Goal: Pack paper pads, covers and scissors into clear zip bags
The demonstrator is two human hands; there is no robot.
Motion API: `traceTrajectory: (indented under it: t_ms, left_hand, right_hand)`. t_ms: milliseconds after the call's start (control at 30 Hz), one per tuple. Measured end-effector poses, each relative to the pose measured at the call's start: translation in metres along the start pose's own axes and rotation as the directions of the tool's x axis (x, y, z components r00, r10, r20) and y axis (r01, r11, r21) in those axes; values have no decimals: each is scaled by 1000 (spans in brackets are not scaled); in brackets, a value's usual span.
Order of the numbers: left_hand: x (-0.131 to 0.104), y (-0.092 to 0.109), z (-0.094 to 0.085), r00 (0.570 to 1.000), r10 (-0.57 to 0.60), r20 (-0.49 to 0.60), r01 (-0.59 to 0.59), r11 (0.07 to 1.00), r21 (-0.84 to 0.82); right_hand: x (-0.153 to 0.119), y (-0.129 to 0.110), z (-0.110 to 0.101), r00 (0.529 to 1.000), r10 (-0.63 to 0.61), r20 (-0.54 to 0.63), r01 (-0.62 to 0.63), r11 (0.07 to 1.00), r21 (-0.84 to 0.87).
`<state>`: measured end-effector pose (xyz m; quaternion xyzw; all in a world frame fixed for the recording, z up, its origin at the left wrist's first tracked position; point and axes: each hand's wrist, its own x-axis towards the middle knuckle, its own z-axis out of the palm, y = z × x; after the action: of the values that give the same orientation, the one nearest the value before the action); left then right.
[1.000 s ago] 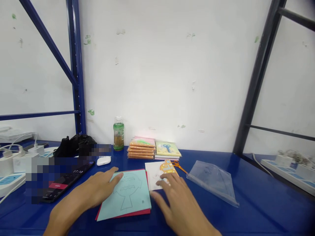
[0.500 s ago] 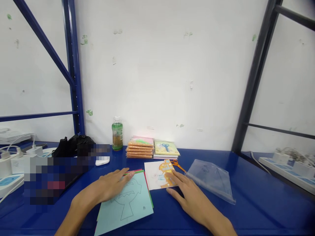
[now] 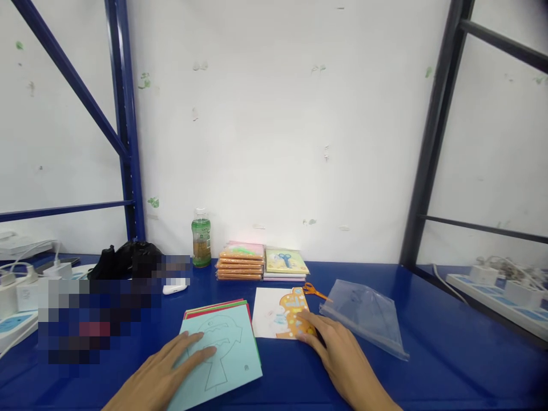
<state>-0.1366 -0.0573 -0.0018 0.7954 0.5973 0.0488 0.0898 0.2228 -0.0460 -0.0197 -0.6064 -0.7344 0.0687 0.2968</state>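
My left hand [image 3: 171,365] lies with fingers apart on the left side of a light blue sheet [image 3: 235,357] that bears a pencil-like line drawing. Under that sheet, edges of red and green paper [image 3: 214,307] stick out at the top and right. My right hand [image 3: 336,354] rests with its fingertips on the lower right corner of a white card [image 3: 265,311] printed with an orange picture. Orange-handled scissors [image 3: 314,291] lie just beyond the card. To the right of them is a clear plastic bag [image 3: 363,314], flat on the blue table.
Two stacks stand by the wall: orange-edged packets [image 3: 240,265] and yellow-topped booklets with a scissors picture [image 3: 286,262]. A green-labelled bottle [image 3: 201,240] is left of them. A white case [image 3: 174,286], a black bag [image 3: 128,257] and power strips [image 3: 19,322] lie further left.
My left hand has slid down and left over the blue sheet, uncovering more of the drawing. My right hand has shifted down to the card's lower right corner. The view has shifted slightly.
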Motion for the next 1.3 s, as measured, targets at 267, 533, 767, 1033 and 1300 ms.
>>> traceTrajectory:
  t_ms: [267, 533, 767, 1033, 1300]
  left_hand:
    - [-7, -6, 6, 977, 18, -212, -40, 994, -100]
    - [33, 5, -26, 970, -6, -241, -15, 996, -85]
    - [65, 19, -27, 984, 64, -169, -75, 996, -56]
    - [83, 23, -21, 964, 31, -266, -24, 999, 29]
    - [88, 26, -23, 956, -18, -294, 46, 995, 87]
  right_hand:
    - [1, 4, 1, 1000, -20, 4, 20, 999, -36]
    - [2, 0, -1, 999, 8, -32, -7, 1000, 23]
    - [0, 6, 7, 995, 22, -100, -13, 995, 95]
    - [-1, 12, 11, 990, -37, -134, 54, 990, 127]
    - [3, 13, 16, 980, 9, -201, 21, 989, 147]
